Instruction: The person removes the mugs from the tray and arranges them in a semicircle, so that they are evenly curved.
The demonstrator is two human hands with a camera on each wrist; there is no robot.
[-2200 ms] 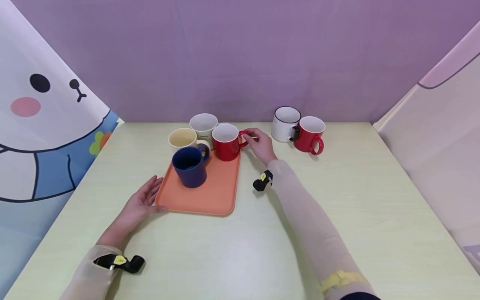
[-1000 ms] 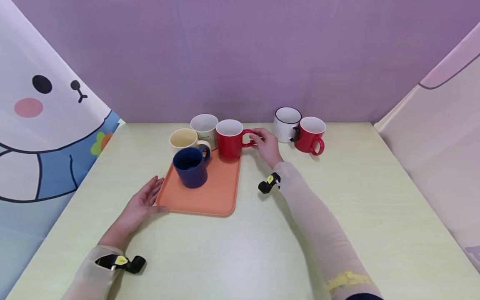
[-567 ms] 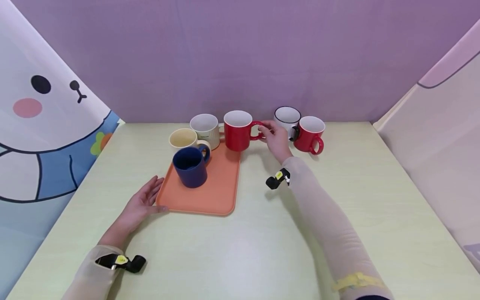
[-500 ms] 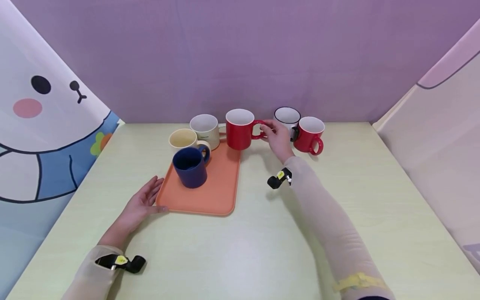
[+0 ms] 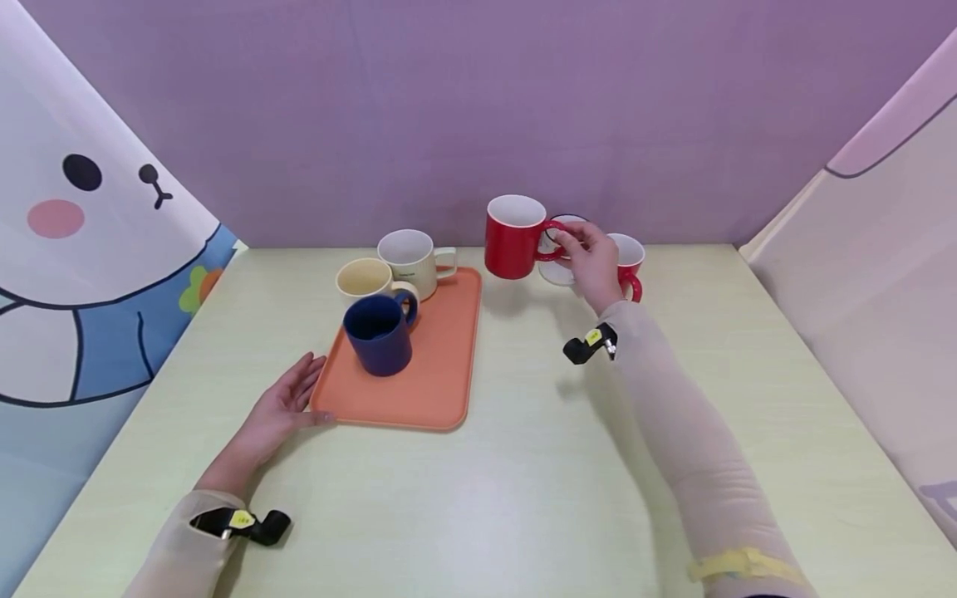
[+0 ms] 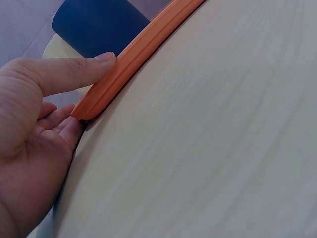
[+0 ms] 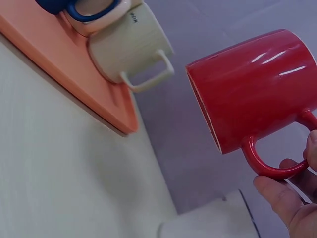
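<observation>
Purple cloth (image 5: 449, 108) backs the bench (image 5: 523, 498). A red mug (image 5: 511, 246) hangs above, beside the tray (image 5: 434, 394); right hand (image 5: 594, 262) fingers pinch its handle, apparently for level support. Left hand (image 5: 277, 411) touches the tray, thumb and fingers wide, probably steadying it.

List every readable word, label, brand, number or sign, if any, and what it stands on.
No text can be read.
Dark lettering on the off-white ceramic mug with squared handle: too small and blurred.
Marks on the yellow label of the black left-wrist camera: too small.
Marks on the yellow label of the black right-wrist camera: too small.
Glossy red ceramic mug in the right hand: no print shows.
</observation>
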